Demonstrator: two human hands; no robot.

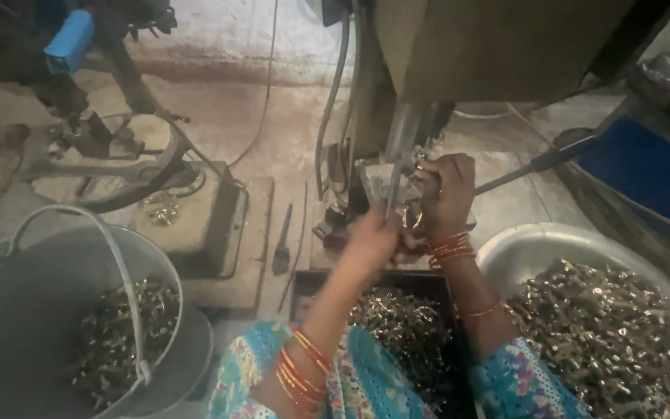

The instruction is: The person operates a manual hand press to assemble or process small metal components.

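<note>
**Brass part at the press head: pinch risk**

Brass part (411, 216) sits right under the press head (409, 140), partly hidden by both my hands. I judge the main risk is fingers caught if the head drops, since both hands crowd the die. My right hand (445, 190) is just right of the head, fingers curled shut around the part. My left hand (374, 237) reaches up from below the head, wrist bent; I cannot tell its grip. Black tray (304, 283) of parts lies below the head.

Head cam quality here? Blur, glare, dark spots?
Head view: dim and soft overall; both hands, left and right, are motion-blurred at the press; metal parts in the basin glint; top-left corner and tray fall into shadow.
</note>
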